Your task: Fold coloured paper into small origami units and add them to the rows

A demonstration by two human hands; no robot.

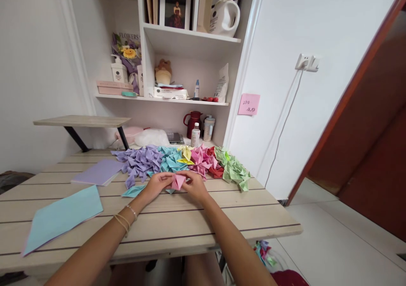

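Observation:
A small folded pink paper piece (178,182) is held between both hands, just above the table. My left hand (159,183) pinches it from the left, and my right hand (194,185) grips its right side; both sets of fingers are closed on it. Behind the hands lies a long heap of folded paper pieces sorted by colour: purple (144,161), blue (172,158), yellow (186,154), pink (203,159), red (217,170) and green (235,170). One blue folded piece (133,191) rests beside my left wrist.
On the table's left lie purple paper sheets (98,172) and blue sheets (65,216), below a small raised stand (82,121). A clear bottle (195,135), a red jug (192,123) and a cup (208,128) stand at the back. The table's front edge (177,252) is close to me.

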